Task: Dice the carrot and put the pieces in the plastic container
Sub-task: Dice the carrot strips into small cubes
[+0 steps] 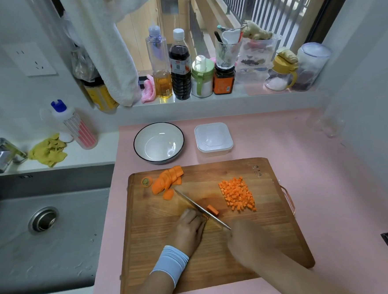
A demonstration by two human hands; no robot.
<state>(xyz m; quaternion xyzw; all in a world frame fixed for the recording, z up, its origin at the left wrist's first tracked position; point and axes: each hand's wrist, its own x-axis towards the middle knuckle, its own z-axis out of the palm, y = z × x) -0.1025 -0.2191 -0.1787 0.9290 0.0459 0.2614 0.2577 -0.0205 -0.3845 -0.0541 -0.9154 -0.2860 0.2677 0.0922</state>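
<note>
One counter (pixel 302 139) carries one cutting board (pixel 150 253) with one heap of carrot dice (pixel 236 195), one fan of carrot slices (pixel 165 182), one carrot stub (pixel 146 181) and one carrot strip (pixel 212 209) beside the one knife (pixel 197 206). The right grip (pixel 243 237), blurred, wraps the knife's handle. The left grip (pixel 189 229) curls against the blade; what it holds is hidden. One plastic container (pixel 214 151) and one bowl (pixel 158 144) stand behind the board.

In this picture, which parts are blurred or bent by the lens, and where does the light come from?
Head view: the right hand on the knife is smeared by motion, while the left hand and the diced carrot are sharp; the wide lens bows the cutting board edges; daylight enters through the window and glints in the bowl.
</note>
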